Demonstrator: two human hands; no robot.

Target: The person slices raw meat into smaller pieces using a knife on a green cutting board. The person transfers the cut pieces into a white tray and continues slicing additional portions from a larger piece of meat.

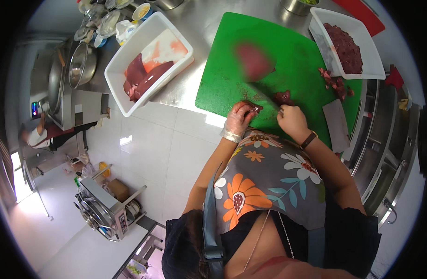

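My left hand (237, 118), in a thin clear glove, holds a small dark red piece of raw liver (254, 107) at the near edge of the green cutting board (220, 69). My right hand (293, 119), ungloved, grips a knife (264, 94) whose blade points up and left. Beside the knife and just above my right hand lies another dark piece of liver (282, 97). A larger piece of liver (255, 62), blurred, is farther up the board. On the board's right side lie pinkish trimmings (335, 83) and a wide cleaver blade (336, 122).
A white plastic tub (116, 75) with large liver pieces stands to the left. Another white tub (373, 66), at the upper right, holds cut liver. A metal bowl (82, 66) and wrapped containers (109, 22) are at the upper left. A co-worker (39, 136) stands far left.
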